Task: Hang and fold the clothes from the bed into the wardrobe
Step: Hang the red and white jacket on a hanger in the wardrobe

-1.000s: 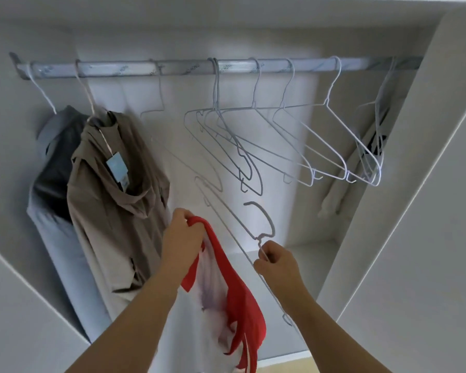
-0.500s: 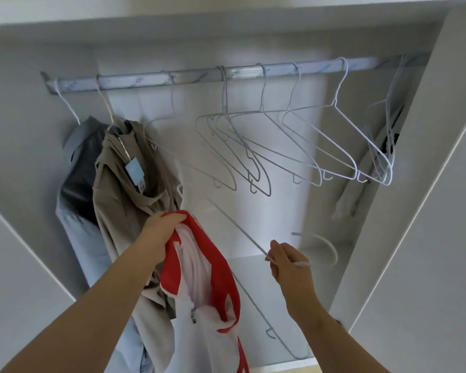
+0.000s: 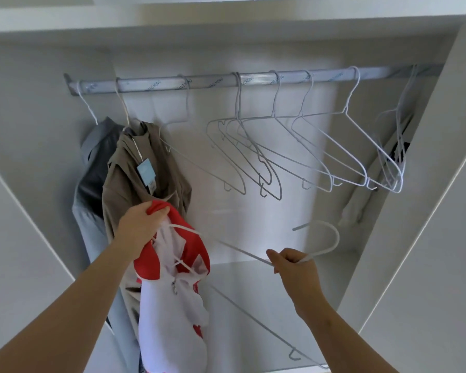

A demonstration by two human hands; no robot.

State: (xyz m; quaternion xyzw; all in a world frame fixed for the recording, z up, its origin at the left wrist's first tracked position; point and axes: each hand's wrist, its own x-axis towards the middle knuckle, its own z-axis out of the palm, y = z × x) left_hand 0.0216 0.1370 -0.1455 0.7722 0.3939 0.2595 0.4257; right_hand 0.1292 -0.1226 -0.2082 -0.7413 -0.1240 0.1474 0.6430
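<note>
My left hand (image 3: 141,224) grips the red collar of a red and white garment (image 3: 172,297), which hangs down below it. My right hand (image 3: 293,267) pinches the neck of a white wire hanger (image 3: 320,246), its hook pointing up and right. One arm of that hanger reaches left into the garment's neck opening; the other slants down to the lower right. Above both hands runs the wardrobe rail (image 3: 253,80).
A grey garment (image 3: 92,184) and a tan garment (image 3: 135,189) with a blue tag hang at the rail's left end. Several bare white hangers (image 3: 293,152) fill the middle and right. White wardrobe walls (image 3: 414,211) flank both sides; a shelf lies below.
The hanger has come off the vertical: its hook swung right and one arm slid into the garment's collar. My left hand moved left with the garment. The view tilted, so the rail sits lower.
</note>
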